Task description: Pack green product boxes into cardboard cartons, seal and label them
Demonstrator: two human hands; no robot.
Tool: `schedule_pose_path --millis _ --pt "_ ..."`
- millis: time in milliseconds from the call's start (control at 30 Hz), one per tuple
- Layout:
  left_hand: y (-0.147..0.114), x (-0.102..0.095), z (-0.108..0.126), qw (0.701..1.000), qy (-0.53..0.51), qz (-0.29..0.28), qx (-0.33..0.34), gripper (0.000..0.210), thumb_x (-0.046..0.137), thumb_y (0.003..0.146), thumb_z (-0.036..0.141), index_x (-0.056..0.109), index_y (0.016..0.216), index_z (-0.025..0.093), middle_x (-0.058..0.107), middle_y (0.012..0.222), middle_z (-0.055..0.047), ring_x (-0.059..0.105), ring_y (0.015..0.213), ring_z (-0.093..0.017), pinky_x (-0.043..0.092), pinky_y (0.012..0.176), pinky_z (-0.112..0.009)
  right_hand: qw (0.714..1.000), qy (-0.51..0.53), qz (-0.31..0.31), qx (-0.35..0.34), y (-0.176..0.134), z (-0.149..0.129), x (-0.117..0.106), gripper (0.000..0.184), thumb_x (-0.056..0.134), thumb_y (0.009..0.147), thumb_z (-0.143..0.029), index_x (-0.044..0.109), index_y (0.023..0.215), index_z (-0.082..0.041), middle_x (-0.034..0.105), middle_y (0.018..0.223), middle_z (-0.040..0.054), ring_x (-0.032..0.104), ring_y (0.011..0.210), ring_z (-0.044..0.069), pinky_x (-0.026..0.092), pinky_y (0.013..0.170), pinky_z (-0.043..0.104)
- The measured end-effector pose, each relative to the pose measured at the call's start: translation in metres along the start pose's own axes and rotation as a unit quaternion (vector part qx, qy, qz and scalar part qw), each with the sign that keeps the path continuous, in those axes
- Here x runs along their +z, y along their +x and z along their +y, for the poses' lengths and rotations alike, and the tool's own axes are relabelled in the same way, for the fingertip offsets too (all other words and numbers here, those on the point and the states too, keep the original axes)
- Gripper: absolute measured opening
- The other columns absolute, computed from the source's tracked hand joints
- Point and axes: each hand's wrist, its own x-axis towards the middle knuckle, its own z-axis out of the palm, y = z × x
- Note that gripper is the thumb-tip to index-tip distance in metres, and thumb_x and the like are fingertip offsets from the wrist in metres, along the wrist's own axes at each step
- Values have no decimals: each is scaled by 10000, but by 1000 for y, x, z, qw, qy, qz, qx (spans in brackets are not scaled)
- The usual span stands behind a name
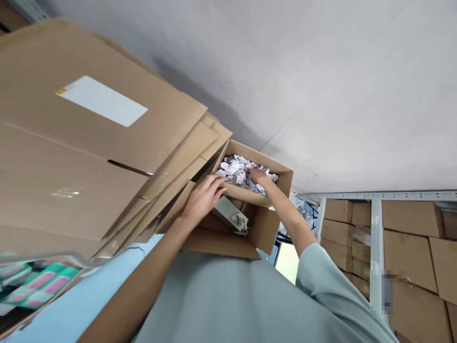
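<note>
A cardboard box filled with crumpled white printed paper stands against the wall. Into this paper reaches my right hand, its fingers curled and its fingertips hidden among the scraps. At the near left corner of the same box, my left hand rests with fingers stretched over the rim and thumb apart. Just below that hand is a second, open cardboard box. Inside it lies a pale green carton, tilted, with a crumpled paper scrap at its right end.
Large flattened cardboard sheets lean at the left, close to my left arm. Green and pink packages fill a container at the lower left. On the right, a grey metal shelf holds several stacked cartons. The grey wall rises behind the boxes.
</note>
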Motion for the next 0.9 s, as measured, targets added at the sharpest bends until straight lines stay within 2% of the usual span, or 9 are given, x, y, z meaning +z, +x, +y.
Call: schedule_pose_path --millis 133,267,400,467,567,633,700,767,900 --pt "1 -1 1 1000 -1 -1 -1 395 522 1127 392 707 1456 277 705 1429 -139 681 1381 -330 548 1236 -486 989 -67 -131 25 -1 -8 -1 428 770 1096 -426 687 1451 -200 704 1457 117 741 1241 287 663 1042 505" --pt "0 0 1 1000 -2 6 4 388 525 1119 387 714 1442 283 706 1424 -141 682 1375 -328 555 1224 -484 983 -95 -156 34 -16 -8 -12 412 765 1101 -410 692 1442 -191 706 1458 123 742 1238 281 656 1054 501" --pt "1 0 0 1000 -4 6 15 393 515 1122 395 703 1442 268 702 1433 -144 681 1380 -325 550 1224 -474 988 -82 -120 47 -42 3 -35 238 749 1086 -264 803 1308 -199 804 1355 171 760 1279 312 590 1079 388" --pt "1 0 -1 1000 -3 5 20 395 516 1123 406 696 1442 259 698 1439 -146 680 1382 -326 549 1224 -468 993 -71 -84 53 -64 9 -50 278 671 1126 -289 793 1370 -233 827 1342 166 760 1305 314 563 1057 345" --pt "1 1 -1 1000 -8 8 21 389 526 1121 406 691 1439 256 693 1442 -141 681 1383 -321 545 1226 -454 996 -6 37 76 -114 15 -67 357 536 1187 -424 763 1404 -253 860 1214 123 801 1172 288 562 964 309" --pt "1 2 0 1000 -18 11 19 378 536 1116 395 691 1433 258 690 1439 -135 677 1389 -312 536 1235 -440 983 81 143 87 -156 12 -71 406 514 1179 -515 788 1297 -240 851 1018 75 802 965 247 564 880 281" --pt "1 3 1 999 -24 13 16 372 543 1113 391 693 1427 258 685 1439 -131 670 1399 -306 527 1243 -427 962 164 203 82 -196 6 -66 487 504 1154 -610 796 1212 -224 791 863 32 747 798 212 559 799 265" --pt "2 2 4 1000 -27 11 12 374 541 1115 391 693 1430 257 680 1438 -128 668 1399 -300 523 1244 -420 949 237 199 65 -227 -5 -53 507 520 1130 -644 801 1143 -223 753 811 12 710 734 195 547 738 255" --pt "2 -1 7 1000 -27 -1 6 385 547 1107 363 689 1452 265 678 1420 -120 669 1381 -300 524 1239 -428 956 286 62 38 -236 -31 -11 380 637 1093 -553 819 1057 -221 788 823 7 726 745 191 529 716 243"
